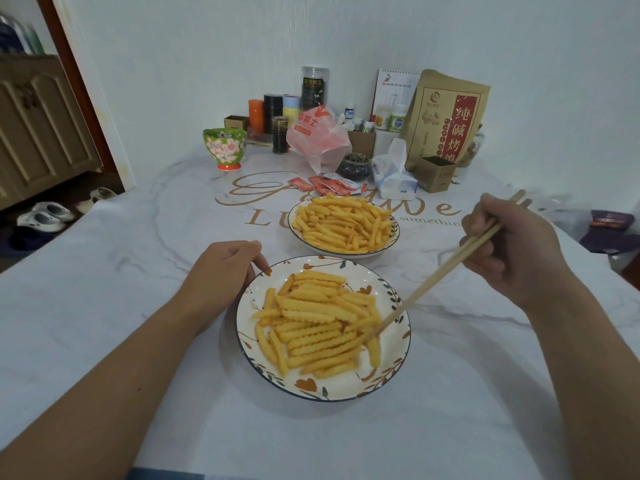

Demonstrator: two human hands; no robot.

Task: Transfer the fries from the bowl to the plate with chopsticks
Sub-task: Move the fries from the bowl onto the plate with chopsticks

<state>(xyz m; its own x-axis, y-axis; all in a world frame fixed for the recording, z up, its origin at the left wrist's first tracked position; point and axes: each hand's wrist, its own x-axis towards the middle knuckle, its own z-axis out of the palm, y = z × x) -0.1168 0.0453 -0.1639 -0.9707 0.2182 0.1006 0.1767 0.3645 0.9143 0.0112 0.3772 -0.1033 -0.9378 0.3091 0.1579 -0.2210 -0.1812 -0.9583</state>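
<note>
So the right hand is gripping a pair of plain wooden chopsticks, and the tips are down in the pile of crinkle-cut yellow fries on the near white plate with the leaf and flower pattern. Can't quite tell if the tips are pinching a fry or have just let one go, they're buried in the heap on the right side. The left hand is curled at the plate's far-left rim with fingertips touching the edge, looks like it's steadying it rather than gripping anything.

The dark-rimmed white bowl sits just behind the plate on the white marble-look table and it's heaped with fries, so I'd say the job's roughly halfway at best.

My read: this is the drop-off end of a trip. Next move would be lifting the sticks clear, reaching over the plate to the bowl and pinching another fry near its middle. They look ridged, so grip should be okay, but squeezing too hard could probably snap one
</note>
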